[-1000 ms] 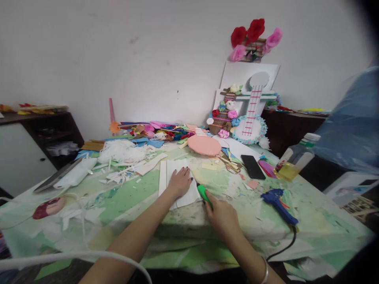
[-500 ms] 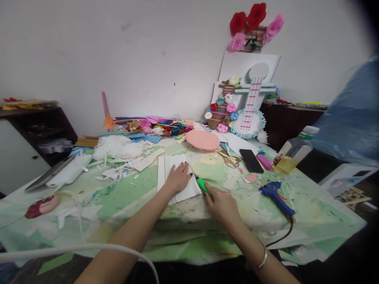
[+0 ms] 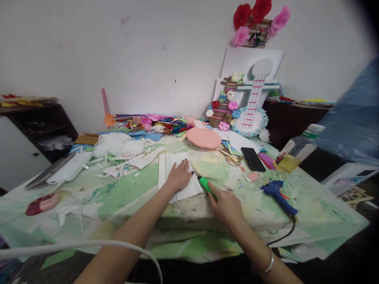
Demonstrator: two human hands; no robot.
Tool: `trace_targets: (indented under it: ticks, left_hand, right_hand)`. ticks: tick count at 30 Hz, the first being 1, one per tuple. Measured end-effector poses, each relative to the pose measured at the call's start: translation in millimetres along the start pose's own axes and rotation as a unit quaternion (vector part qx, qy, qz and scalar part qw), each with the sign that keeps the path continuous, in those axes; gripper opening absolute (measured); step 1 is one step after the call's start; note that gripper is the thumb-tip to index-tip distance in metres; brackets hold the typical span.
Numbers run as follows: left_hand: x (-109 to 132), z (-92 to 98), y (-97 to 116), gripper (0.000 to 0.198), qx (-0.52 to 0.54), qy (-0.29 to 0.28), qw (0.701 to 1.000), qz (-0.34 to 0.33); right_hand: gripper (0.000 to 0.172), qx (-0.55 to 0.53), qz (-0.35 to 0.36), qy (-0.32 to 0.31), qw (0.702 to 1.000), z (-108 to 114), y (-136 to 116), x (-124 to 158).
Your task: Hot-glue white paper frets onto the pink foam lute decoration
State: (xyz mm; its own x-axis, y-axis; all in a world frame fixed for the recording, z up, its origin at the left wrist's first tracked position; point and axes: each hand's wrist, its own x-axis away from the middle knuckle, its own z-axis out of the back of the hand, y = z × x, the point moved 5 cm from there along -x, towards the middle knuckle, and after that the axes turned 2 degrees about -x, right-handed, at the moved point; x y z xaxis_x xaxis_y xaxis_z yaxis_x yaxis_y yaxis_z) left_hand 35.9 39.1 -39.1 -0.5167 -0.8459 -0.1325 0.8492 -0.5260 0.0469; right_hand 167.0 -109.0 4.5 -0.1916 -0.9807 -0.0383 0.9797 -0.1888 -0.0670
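My left hand [image 3: 179, 176] lies flat with its fingers spread on a folded white paper sheet [image 3: 189, 190] near the table's front. Another narrow white strip [image 3: 162, 169] shows along the sheet's left side. My right hand [image 3: 226, 203] is closed around a green utility knife [image 3: 204, 183], its dark tip pointing up and left. That tip is just off the right edge of the sheet, close to my left thumb. The blade itself is too small to make out.
A blue glue gun [image 3: 278, 195] with a black cord lies at right, near a phone [image 3: 253, 159], scissors [image 3: 232, 159] and a tilted bottle [image 3: 297, 152]. Behind are a pink paper-covered round form [image 3: 204, 138] and paper scraps [image 3: 118, 146]. A white cable [image 3: 89, 244] crosses in front.
My right hand and the knife have shifted slightly right, away from the sheet's edge. My left hand stays pressed on the sheet. The view has moved slightly.
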Motion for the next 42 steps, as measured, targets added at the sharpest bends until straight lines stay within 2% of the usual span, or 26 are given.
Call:
trace_targets:
  ticks: [7,11,17,31,33,37,42]
  left_hand:
    - [0,0.5,1,0.060,-0.005,0.002,1.000,0.000]
    - [0,2.1,1,0.061,-0.007,0.003,1.000,0.008]
    - [0,2.6,1,0.062,-0.011,-0.002,1.000,0.010]
    - [1,4.0,2,0.062,-0.006,0.000,1.000,0.008]
    - [1,2.9,2,0.062,0.014,0.006,1.000,0.009]
    - [-1,2.7,-1,0.061,0.133,0.034,0.990,0.020]
    - [-5,12.1,-24,0.055,0.224,0.060,0.971,0.049]
  right_hand:
    - [0.043,-0.009,0.003,0.014,1.000,3,-10,-7]
    - [0.044,-0.006,0.001,0.000,1.000,3,-8,-6]
    - [0.044,-0.009,0.007,0.021,1.000,0,-11,-11]
    - [0.044,-0.018,0.008,0.022,1.000,-2,-15,-19]
    - [0.044,-0.016,0.003,0.017,1.000,-3,-13,-17]
    - [0.044,-0.017,-0.001,0.016,1.000,2,-8,-13]
    - [0.042,-0.069,0.019,0.026,0.997,19,9,-21]
